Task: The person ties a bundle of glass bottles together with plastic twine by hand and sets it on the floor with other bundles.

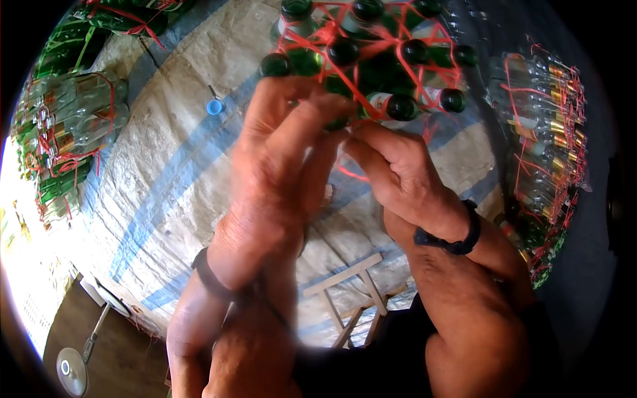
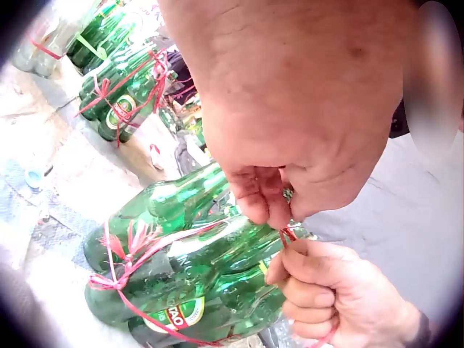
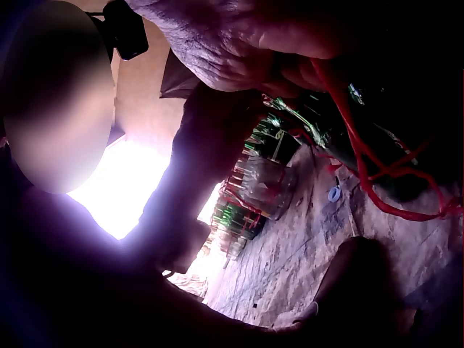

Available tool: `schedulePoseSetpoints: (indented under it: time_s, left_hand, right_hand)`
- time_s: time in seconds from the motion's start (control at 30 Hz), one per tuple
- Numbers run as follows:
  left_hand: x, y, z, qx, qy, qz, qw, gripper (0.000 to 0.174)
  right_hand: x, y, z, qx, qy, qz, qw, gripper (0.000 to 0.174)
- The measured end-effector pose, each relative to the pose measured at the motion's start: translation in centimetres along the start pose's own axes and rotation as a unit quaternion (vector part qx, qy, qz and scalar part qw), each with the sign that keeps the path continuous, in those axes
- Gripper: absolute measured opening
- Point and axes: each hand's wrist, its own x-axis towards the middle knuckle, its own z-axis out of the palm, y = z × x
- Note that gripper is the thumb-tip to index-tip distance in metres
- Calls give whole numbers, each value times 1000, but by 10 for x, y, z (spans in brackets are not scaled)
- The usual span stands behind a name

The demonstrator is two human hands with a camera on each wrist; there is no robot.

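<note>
A bundle of green glass bottles, bound with red plastic string, stands at the top of the head view. In the left wrist view its bottles show a label and a red knot. My left hand is at the bundle's near side, its curled fingers pinching a short piece of red string. Just beside it, my right hand pinches the same string between thumb and forefinger. From the right hand, a loose red strand trails down in the right wrist view.
Clear bottles tied in bundles stand at the left, with more bundles along the right. A blue round cap lies on the pale, blue-striped sheet. Near my legs is a wooden frame; a fan stands at lower left.
</note>
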Motion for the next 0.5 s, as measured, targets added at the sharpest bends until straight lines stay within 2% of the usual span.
schedulePoseSetpoints:
  time_s: [0.07, 0.5]
  left_hand:
    - [-1, -4, -3, 16, -24, 4, 1000, 39]
    - [-1, -15, 2, 35, -22, 49, 998, 40]
  right_hand:
    - [2, 0, 2, 1, 8, -52, 999, 5]
    - [2, -10, -1, 14, -33, -59, 998, 4]
